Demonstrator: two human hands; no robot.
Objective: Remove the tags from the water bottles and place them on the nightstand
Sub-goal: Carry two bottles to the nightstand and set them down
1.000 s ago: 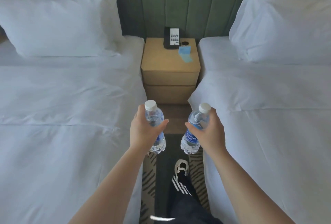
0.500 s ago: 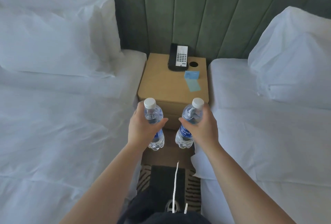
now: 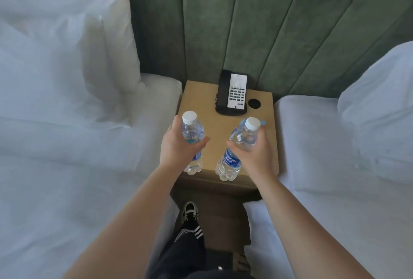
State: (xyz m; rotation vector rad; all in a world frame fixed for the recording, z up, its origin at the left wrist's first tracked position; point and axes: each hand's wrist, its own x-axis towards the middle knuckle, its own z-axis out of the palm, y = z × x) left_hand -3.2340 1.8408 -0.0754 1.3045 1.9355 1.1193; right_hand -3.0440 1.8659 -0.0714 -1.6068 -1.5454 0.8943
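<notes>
Head view: the left hand (image 3: 178, 149) is wrapped round the left bottle (image 3: 191, 131), thumb across the front and fingers out of sight behind it; that grip hides most of the label, so only a blue sliver shows by the thumb. The bottle stands nearly upright over the nightstand's (image 3: 201, 97) front left part. Whether its base touches the wood or hangs just above it cannot be told.

The right hand (image 3: 254, 156) is curled round the right bottle (image 3: 232, 160) at its shoulder, thumb in front. This bottle tilts, cap (image 3: 253, 123) leaning away to the right, base over the nightstand's front edge. Its blue label is readable in part. Contact with the top is again unclear.

A blue corner (image 3: 263, 122) peeks out behind the right cap; the rest is covered by bottle and hand, so what it is cannot be made out.

At the back of the nightstand sits a phone (image 3: 232, 93), with a round dark hole (image 3: 254, 103) just beside it on the right.

White beds flank the nightstand, a pillow (image 3: 55, 44) on the left one, another (image 3: 380, 104) cut off by the right edge. Below, a shoe (image 3: 190, 210) and a striped trouser leg show, cut off by the frame's bottom edge.
</notes>
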